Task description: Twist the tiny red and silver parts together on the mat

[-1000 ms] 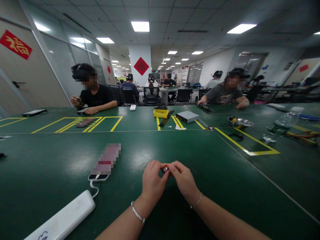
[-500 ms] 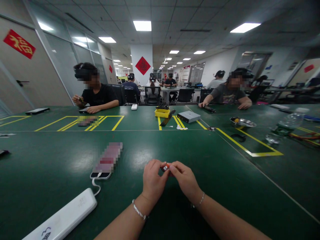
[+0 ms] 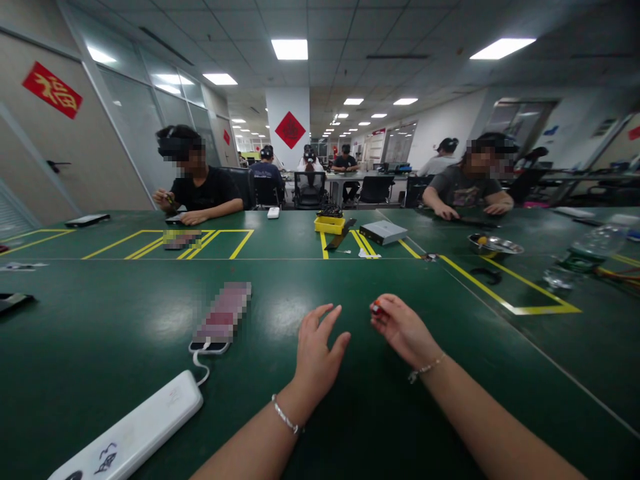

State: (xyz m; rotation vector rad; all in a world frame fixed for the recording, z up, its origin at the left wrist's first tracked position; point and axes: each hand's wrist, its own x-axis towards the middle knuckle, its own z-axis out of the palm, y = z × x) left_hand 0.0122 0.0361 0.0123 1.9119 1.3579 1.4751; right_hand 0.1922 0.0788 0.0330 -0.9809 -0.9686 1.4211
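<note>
Over the green table (image 3: 250, 413), my right hand (image 3: 403, 331) pinches a small red-orange object (image 3: 377, 309) with a pale patch between thumb and fingertips. It is too small and too covered by the fingers to tell its kind. To its left, my left hand (image 3: 320, 350) hovers with fingers spread and nothing in them. A gap separates the two hands. The phone (image 3: 223, 313), its screen blurred out, lies left of my left hand. From its end a white cable (image 3: 200, 368) runs to a long white power bank (image 3: 133, 427) at the lower left.
Across the table stand a yellow bin (image 3: 329, 224) holding dark items, a grey box (image 3: 383, 232), a metal bowl (image 3: 495, 245) and a plastic bottle (image 3: 593, 247). Yellow tape (image 3: 547, 310) marks the tabletop. Two people (image 3: 200, 180) sit opposite; others are farther back.
My hands have come apart. The right hand moved up and to the right with the small red-orange object; the left hand let go and spread its fingers. The view shifted slightly.
</note>
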